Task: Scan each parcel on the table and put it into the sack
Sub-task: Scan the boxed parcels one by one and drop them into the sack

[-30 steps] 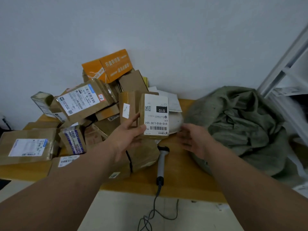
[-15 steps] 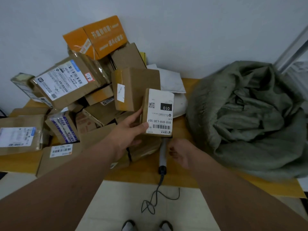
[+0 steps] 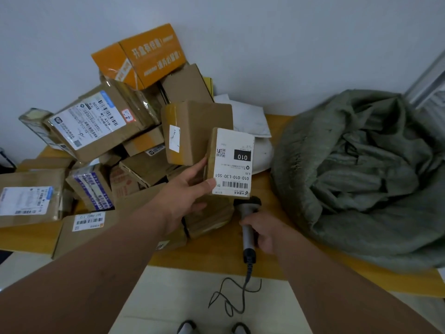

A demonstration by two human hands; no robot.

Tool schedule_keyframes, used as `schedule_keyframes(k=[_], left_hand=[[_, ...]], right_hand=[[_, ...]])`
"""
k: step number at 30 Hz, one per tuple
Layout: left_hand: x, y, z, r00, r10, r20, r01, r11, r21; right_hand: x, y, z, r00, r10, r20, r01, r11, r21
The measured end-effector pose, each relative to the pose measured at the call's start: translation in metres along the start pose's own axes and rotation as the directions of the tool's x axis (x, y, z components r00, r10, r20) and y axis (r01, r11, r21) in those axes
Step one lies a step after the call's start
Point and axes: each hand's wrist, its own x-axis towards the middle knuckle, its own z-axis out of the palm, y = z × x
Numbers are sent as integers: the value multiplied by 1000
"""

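- The small box [image 3: 228, 162] is up off the desk [image 3: 277, 131], just in front of the pile of parcels [image 3: 115, 150], label side facing the camera and the barcode at its lower edge.
- The left hand [image 3: 190, 191] pinches it at the lower left corner, thumb on the label face and fingers behind.
- It looks light and stiff: plain taped cardboard, held easily from one corner. The label paper may be a bit slick, so a grip across the side edges, clear of the barcode, seems safest.
- The right hand [image 3: 265, 231] has its fingers curled round the handle of the scanner [image 3: 248, 227], which lies on the desk just under the box, cable trailing over the edge.
- The sack [image 3: 361, 177] sits slumped on the right of the desk, near the box.
- Compared with half a second ago, the right hand has gone from reaching beside the scanner to closing on it; a second ago it was open, further up near the sack. The box has barely shifted.
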Motion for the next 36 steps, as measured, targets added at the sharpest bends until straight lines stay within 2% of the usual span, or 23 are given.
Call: schedule_keyframes(k=[4,10,15,19,23,36], left_hand=[[-5,13,3,1000,27,3,-27,1000,9],[-14,48,12,985,150,-80,-148,989,27],[-21,78,9,968,205,-143,-208,978,-2],[-24,94,5,964,218,-152,-225,974,-35],[-28,102,3,959,232,-163,-239,971,-22],[-26,99,-3,953,237,-188,-245,969,-18]], right_hand=[[-31,-17,-20,998,-63,-14,64,993,100],[-77,-45,-36,965,-239,-107,259,927,270],[-116,-61,-47,867,-478,-144,498,841,209],[-149,-66,-46,785,-612,-98,619,770,155],[-172,-71,-37,756,-652,-47,654,752,88],[-185,-76,-39,761,-649,9,648,761,25]])
